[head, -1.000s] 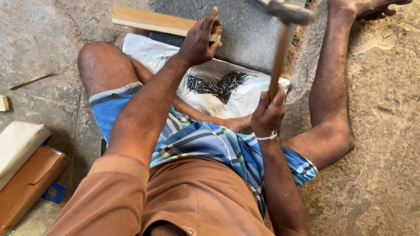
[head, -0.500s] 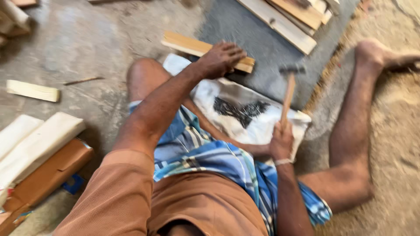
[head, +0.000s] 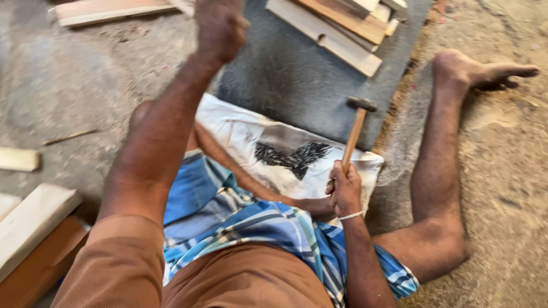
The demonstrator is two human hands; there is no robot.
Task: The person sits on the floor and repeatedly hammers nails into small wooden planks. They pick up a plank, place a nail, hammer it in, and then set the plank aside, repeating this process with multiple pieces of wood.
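- Head view: the right hand (head: 344,190) is clenched around the lower end of a wooden-handled hammer (head: 355,130), held upright with its dark metal head at the top, just above the near right corner of the white sheet (head: 234,128).
- The left hand (head: 220,25) is lifted high beyond the far edge of the sheet, blurred by motion; I cannot tell whether it is spread or holding anything.
- A dark heap of nails (head: 291,157) lies on the middle of the sheet, just left of the hammer handle and apart from both hands.
- Beyond the sheet lies a grey slab (head: 291,80), with a stack of wooden slats (head: 342,28) at its far edge; a single board (head: 111,10) lies far left of the sheet.
- In my judgement, good hammering here calls for gripping low on the handle, as shown, and keeping the free fingers off the striking spot.
- The nails look loose and small, so picking one cleanly would need a fingertip pinch.
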